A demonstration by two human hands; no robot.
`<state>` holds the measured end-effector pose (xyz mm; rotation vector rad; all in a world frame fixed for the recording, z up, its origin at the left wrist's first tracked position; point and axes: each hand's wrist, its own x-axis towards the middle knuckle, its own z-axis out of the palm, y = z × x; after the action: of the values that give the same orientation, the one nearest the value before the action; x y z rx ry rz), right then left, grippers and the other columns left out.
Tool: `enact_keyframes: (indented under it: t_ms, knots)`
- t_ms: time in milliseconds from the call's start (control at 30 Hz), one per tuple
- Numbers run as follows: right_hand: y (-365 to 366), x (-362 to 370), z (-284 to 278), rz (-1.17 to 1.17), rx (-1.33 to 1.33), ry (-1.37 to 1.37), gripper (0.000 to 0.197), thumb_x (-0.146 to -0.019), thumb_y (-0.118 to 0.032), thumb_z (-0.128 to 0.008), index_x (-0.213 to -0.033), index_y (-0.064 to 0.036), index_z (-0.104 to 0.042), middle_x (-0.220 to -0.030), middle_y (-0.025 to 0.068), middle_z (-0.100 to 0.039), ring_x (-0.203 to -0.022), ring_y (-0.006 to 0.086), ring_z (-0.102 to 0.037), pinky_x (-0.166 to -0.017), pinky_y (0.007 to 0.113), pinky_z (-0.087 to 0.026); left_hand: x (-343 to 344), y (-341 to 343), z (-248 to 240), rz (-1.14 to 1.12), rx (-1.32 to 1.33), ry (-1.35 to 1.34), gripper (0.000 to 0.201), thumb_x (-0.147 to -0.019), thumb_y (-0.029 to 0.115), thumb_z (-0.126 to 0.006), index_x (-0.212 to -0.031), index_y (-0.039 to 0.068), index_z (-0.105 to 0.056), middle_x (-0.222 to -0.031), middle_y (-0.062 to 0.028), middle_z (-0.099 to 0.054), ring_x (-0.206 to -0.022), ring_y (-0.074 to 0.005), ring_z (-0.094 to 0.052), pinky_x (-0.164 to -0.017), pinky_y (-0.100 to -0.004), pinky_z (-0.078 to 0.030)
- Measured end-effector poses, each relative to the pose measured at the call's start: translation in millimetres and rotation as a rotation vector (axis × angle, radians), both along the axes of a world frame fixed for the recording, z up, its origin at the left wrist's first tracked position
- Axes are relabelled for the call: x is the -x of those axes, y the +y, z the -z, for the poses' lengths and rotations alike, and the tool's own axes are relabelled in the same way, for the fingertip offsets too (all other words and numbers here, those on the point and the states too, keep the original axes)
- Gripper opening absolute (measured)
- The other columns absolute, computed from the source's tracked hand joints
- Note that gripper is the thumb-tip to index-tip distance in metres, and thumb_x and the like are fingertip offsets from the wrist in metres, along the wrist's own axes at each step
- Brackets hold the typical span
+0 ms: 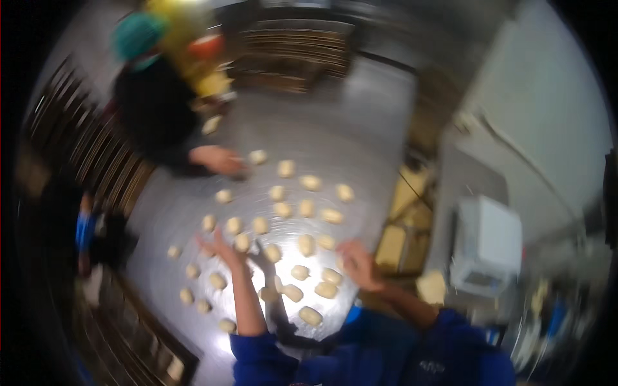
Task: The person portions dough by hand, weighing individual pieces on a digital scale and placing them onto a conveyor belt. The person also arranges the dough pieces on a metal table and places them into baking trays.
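Many pale, oblong dough pieces [306, 245] are spread over a shiny metal table [373, 122]. My left hand [223, 251] is over the left part of them, fingers apart, beside a dough piece [242, 242]. Nothing shows in its grasp. At the right edge of the spread, my right hand [360, 265] is bent and smeared by motion. A dough piece [326, 242] lies just left of it, and whether its fingers touch or hold any dough is not clear. Both forearms come out of blue sleeves.
Across the table at the left, a co-worker in a green cap [138, 35] reaches a hand [217, 159] toward the dough. Stacked trays [296, 48] stand at the back, racks [96, 148] at the left. A white box-shaped device [487, 244] sits on a side counter at right.
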<state>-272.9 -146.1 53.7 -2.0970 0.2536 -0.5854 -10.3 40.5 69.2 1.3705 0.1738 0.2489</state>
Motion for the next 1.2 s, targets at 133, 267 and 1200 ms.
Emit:
enact_keyframes:
  t_ms: [133, 267, 1200]
  knots:
    - [50, 211, 44, -0.307, 0.123, 0.62, 0.022, -0.083, -0.02, -0.054, -0.103, -0.0143, -0.06, -0.103, 0.0094, -0.058, -0.097, 0.0292, -0.058, -0.082, 0.041, -0.048, 150, -16, 18, 0.137, -0.192, 0.05, 0.065, -0.086, 0.011, -0.054, -0.138, 0.007, -0.016, -0.145, -0.018, -0.016, -0.127, -0.0307, -0.029, -0.103, -0.0472, -0.03]
    - [39, 415, 77, 0.368, -0.147, 1.073, 0.036, -0.078, -0.015, -0.055, -0.114, -0.0146, -0.056, -0.112, 0.0085, -0.059, -0.101, 0.0257, -0.059, -0.085, 0.04, -0.049, 281, -29, 58, 0.514, -0.508, -0.327, 0.067, -0.083, 0.01, -0.058, -0.136, 0.005, -0.017, -0.139, -0.0185, -0.02, -0.128, -0.031, -0.026, -0.105, -0.0479, -0.026]
    - [-49, 709, 149, 1.781, -0.251, 0.609, 0.058, -0.065, -0.031, -0.075, -0.111, -0.006, -0.049, -0.114, 0.0187, -0.047, -0.1, 0.0377, -0.051, -0.081, 0.045, -0.049, 791, -244, 133, 2.171, -0.691, -0.416, 0.054, -0.07, 0.008, -0.072, -0.118, 0.009, -0.045, -0.1, -0.0156, -0.056, -0.092, -0.0279, -0.058, -0.076, -0.0367, -0.048]
